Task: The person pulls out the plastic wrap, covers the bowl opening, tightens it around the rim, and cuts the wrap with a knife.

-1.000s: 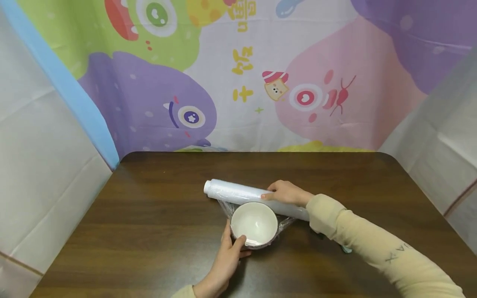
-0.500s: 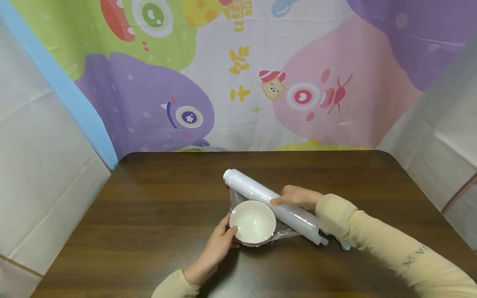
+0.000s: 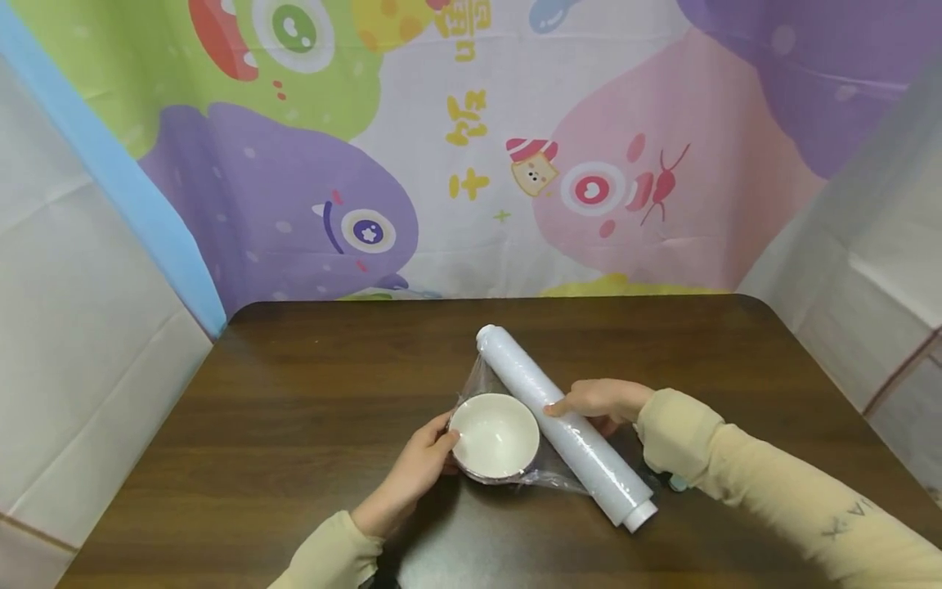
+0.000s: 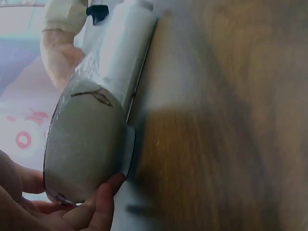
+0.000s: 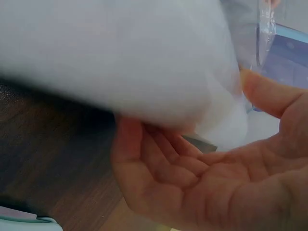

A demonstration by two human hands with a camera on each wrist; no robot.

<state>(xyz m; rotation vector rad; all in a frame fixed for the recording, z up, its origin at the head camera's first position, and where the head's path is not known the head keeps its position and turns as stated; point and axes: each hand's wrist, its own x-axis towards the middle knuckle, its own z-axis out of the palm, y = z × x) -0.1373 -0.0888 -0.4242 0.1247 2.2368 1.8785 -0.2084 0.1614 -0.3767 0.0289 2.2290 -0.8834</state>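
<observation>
- One white bowl (image 3: 496, 438) is just right of the left hand (image 3: 419, 462), which grips its side.
- The right hand (image 3: 599, 401) curls round the long roll (image 3: 599, 466), which slants from far left to near right.

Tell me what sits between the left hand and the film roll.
The white bowl, which the left hand holds, with clear film reaching from it to the film roll; head view shows it.

Yellow, sideways Chinese characters (image 3: 467, 119) on the white cartoon-print fabric backdrop (image 3: 441, 233) look like 干 and 饭, plus one cropped up top. Cream fabric right sleeve (image 3: 773, 483) has dark lettering (image 3: 835, 528): A and X, rest lost in folds.
</observation>
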